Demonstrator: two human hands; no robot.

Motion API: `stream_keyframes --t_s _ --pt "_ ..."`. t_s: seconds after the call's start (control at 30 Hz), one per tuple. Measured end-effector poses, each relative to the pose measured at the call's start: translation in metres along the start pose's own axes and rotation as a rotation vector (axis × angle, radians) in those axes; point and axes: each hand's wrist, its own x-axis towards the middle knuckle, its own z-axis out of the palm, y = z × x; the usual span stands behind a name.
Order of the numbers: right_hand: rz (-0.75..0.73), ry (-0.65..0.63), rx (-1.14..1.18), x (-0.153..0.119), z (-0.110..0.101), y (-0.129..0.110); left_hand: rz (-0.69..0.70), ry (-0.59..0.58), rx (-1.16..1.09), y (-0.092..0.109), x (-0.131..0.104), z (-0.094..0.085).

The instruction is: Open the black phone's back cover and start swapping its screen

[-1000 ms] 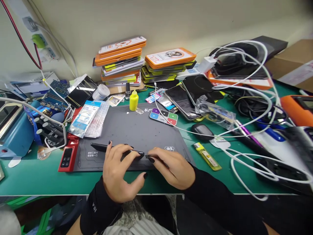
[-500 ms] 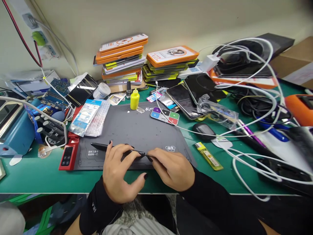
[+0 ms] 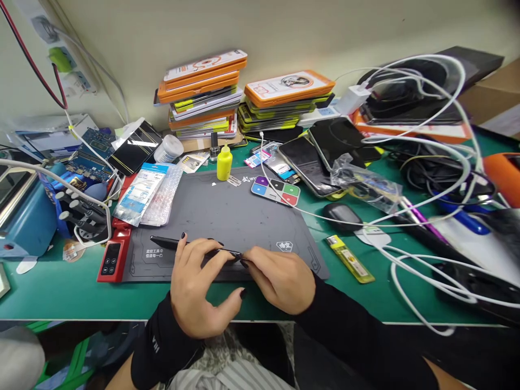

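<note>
A thin black phone (image 3: 164, 242) is tilted up on the grey work mat (image 3: 244, 216), seen nearly edge-on. Draped over it, the fingers of my left hand (image 3: 201, 290) hold it down, with the thumb stretched out away from it. My right hand (image 3: 280, 279) is closed in a pinch at the phone's right end. Whatever sits between those fingertips is too small and covered to make out. Most of the phone's middle is hidden behind my left fingers.
A red device with buttons (image 3: 112, 262) borders the mat's left side. Along the back stand a yellow bottle (image 3: 224, 163), a coloured magnetic plate (image 3: 276, 189) and stacks of orange boxes (image 3: 203, 81). Rightward lie phones (image 3: 311, 165), a black mouse (image 3: 342, 215) and looping white cables (image 3: 426, 292).
My right hand and wrist have shifted slightly left, still pinching at the phone's end. My left hand and the phone look unchanged.
</note>
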Motion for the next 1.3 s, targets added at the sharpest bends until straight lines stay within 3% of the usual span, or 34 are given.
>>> stream_keyframes --t_s 0.43,0.63,0.9,0.97,1.13,1.3 --pt "-0.040 -0.167 -0.082 -0.002 0.006 0.009 0.014 -0.018 0.020 0.002 0.003 -0.002" --pt "0.008 -0.355 -0.118 0.002 0.004 0.008 0.028 -0.009 0.031 0.000 0.004 -0.003" --pt "0.032 -0.345 -0.048 -0.002 0.012 0.015 0.121 0.017 0.119 -0.005 0.010 -0.007" --pt "0.008 -0.271 -0.026 -0.004 0.009 0.016 0.142 0.033 0.138 -0.007 0.009 -0.006" --pt "0.011 -0.010 0.000 -0.005 -0.012 0.016 0.163 0.037 0.102 -0.014 -0.001 -0.004" --pt "-0.069 0.001 0.137 0.006 -0.032 0.003 0.254 0.029 0.168 -0.016 -0.001 -0.012"
